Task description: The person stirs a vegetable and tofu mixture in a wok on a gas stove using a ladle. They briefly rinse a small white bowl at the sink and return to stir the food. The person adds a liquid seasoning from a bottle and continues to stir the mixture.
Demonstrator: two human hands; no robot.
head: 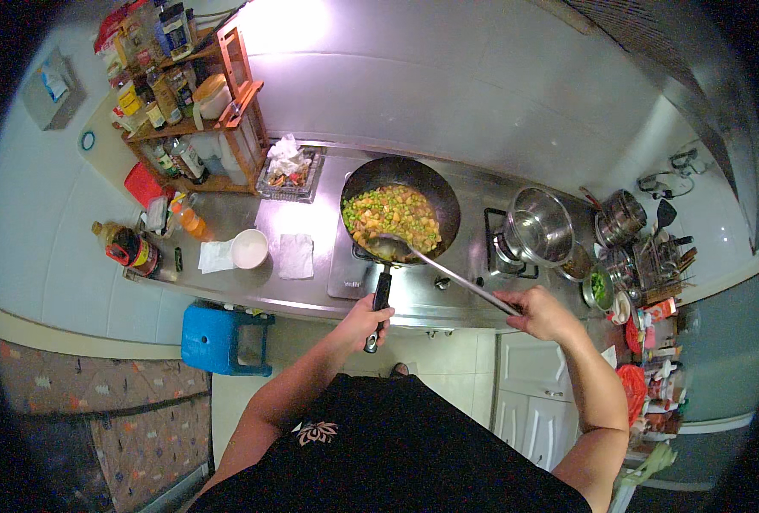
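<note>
My left hand [365, 322] is wrapped around the black handle [383, 298] of a dark wok [445, 192] that sits over a stove burner. Green peas and diced yellowish pieces [392, 217] in a little sauce fill the wok's lower part. With my right hand [536, 314] I grip the far end of a long metal ladle [459, 280]. The bowl of the ladle lies in the food at the wok's near side, and its underside is hidden there.
Right of the wok, a metal pot [538, 224] stands on the second burner. Beyond it are a bowl of chopped greens [597, 288] and a utensil rack [658, 256]. Leftward are a white bowl [249, 249], an orange bottle [190, 221] and a wooden spice shelf [193, 128]. A blue stool [216, 340] is below.
</note>
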